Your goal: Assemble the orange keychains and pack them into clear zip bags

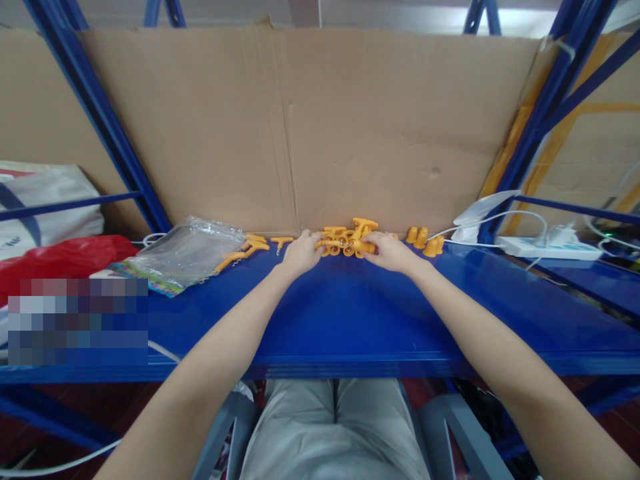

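Note:
A cluster of small orange plastic parts (345,239) lies at the back of the blue shelf (350,320), against the cardboard wall. My left hand (301,253) is curled on the cluster's left end. My right hand (387,251) grips its right end, fingers closed on an orange piece (364,247). More orange T-shaped pieces (253,245) lie loose to the left, and a few short orange caps (425,241) stand to the right.
A clear plastic bag (185,253) on a colourful card lies at left, near a red bag (60,260). A white power strip (550,248) with cables and a white adapter (480,212) sit at right. Blue rack posts (100,120) flank the shelf.

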`<state>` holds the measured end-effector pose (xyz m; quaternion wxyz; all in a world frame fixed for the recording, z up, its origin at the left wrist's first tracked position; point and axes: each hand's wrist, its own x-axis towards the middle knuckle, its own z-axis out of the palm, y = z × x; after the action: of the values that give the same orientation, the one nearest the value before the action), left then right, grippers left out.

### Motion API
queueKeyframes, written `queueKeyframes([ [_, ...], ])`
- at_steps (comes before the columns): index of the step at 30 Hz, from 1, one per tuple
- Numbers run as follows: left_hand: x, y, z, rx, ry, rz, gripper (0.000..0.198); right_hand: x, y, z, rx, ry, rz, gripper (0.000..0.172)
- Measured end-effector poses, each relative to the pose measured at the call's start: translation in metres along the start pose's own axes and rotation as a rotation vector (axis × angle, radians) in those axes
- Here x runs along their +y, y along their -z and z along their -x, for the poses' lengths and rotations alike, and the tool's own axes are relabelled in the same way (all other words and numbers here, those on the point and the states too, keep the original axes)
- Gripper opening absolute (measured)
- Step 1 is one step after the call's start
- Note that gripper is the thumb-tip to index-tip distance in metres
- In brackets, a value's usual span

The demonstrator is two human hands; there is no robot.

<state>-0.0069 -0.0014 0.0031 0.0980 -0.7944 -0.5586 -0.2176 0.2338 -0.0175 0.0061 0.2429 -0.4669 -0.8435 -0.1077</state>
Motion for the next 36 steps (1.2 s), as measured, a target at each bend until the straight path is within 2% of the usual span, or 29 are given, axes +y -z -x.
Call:
queueKeyframes([
  [5, 0.001, -0.002, -0.003, -0.019, -0.03, 0.03, 0.029, -0.009, 0.007, 0.002, 0.01, -0.042, 0.062, 0.034],
  [11, 0.002, -0.006, -0.003, 0.013, -0.255, 0.181, 0.024, -0.016, 0.01, 0.006, -0.047, -0.028, 0.076, 0.036],
  [16, 0.001, -0.007, -0.003, 0.089, -0.262, 0.238, 0.025, -0.003, -0.001, 0.001, 0.04, 0.018, -0.092, 0.035],
  [21, -0.003, -0.011, -0.005, 0.104, -0.234, 0.252, 0.024, 0.01, -0.005, -0.003, 0.101, 0.008, -0.32, 0.042],
  [25, -0.007, -0.015, -0.007, 0.113, -0.219, 0.249, 0.024, 0.018, -0.003, -0.001, -0.001, -0.072, -0.641, 0.047],
  [29, -0.008, -0.015, -0.008, 0.122, -0.214, 0.25, 0.024, 0.019, 0.0, 0.0, -0.026, -0.191, -0.898, 0.039],
  [32, -0.007, -0.013, -0.008, 0.142, -0.221, 0.26, 0.024, 0.01, 0.006, 0.001, -0.073, -0.312, -0.985, 0.031],
  [36, -0.005, -0.011, -0.007, 0.153, -0.205, 0.255, 0.024, -0.006, 0.014, 0.002, -0.132, -0.479, -0.984, 0.033],
])
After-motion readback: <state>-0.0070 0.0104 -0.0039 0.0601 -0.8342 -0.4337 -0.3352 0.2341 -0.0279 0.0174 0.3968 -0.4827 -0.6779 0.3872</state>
